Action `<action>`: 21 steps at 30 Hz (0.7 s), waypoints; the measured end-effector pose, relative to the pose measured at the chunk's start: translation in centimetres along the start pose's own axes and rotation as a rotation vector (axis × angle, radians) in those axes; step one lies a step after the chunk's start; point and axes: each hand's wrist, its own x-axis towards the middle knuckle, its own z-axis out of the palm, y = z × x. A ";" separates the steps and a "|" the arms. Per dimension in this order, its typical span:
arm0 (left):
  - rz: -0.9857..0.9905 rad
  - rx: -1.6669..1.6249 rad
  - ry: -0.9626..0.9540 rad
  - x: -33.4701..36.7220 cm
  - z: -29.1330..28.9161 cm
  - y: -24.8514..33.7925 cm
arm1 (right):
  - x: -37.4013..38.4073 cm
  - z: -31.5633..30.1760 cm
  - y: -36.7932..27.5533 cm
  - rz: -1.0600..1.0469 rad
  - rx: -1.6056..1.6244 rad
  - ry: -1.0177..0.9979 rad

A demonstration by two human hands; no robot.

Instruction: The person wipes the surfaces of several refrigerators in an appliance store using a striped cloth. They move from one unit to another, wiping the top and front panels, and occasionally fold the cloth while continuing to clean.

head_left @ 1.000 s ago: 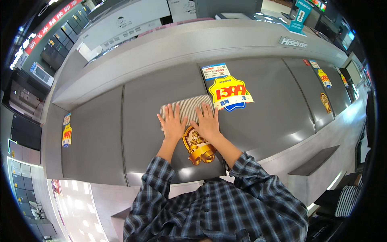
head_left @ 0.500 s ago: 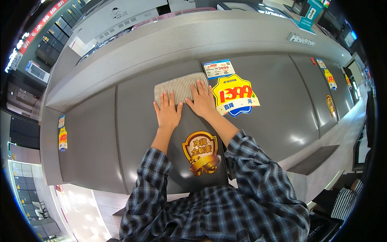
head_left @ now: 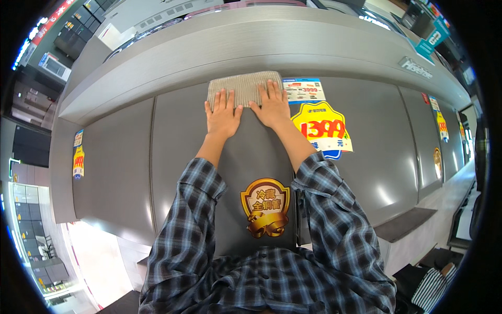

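Observation:
A folded beige striped cloth [head_left: 243, 88] lies flat against a dark grey refrigerator door [head_left: 256, 152], close to its upper edge. My left hand [head_left: 223, 116] presses on the cloth's lower left part, fingers stretched out. Beside it, my right hand [head_left: 272, 107] rests flat on the cloth's lower right part with its fingers spread. Just right of that hand are a white and blue price card [head_left: 304, 91] and a yellow star-edged price tag [head_left: 323, 125]. A gold and brown badge sticker [head_left: 265, 206] sits lower on the door, between my forearms.
More grey refrigerator doors stand left [head_left: 112, 162] and right [head_left: 366, 146], some carrying yellow tags [head_left: 78, 162]. A pale grey panel [head_left: 235, 44] runs above them. At the lower right are a dark step-like ledge [head_left: 405, 224] and a striped black and white garment [head_left: 430, 287].
Both hands have slid the cloth upward on the door, nearer the pale panel. The view has shifted slightly too.

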 end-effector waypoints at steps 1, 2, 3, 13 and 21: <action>-0.004 -0.012 -0.013 0.1 -0.1 -0.1 | 0.2 0.0 0.0 0.001 -0.014 0.000; -0.004 0.004 -0.004 0.2 -0.1 -0.1 | 0.3 0.0 -0.1 0.009 -0.033 -0.008; 0.001 0.001 -0.009 0.3 -0.2 -0.2 | 0.4 0.0 -0.1 0.007 -0.025 -0.006; 0.037 -0.023 -0.050 0.8 -1.3 -1.8 | 1.4 -0.3 -2.3 0.098 -0.068 -0.097; 0.029 0.018 -0.064 0.7 -1.8 -5.9 | 1.9 0.6 -5.7 0.081 -0.099 -0.146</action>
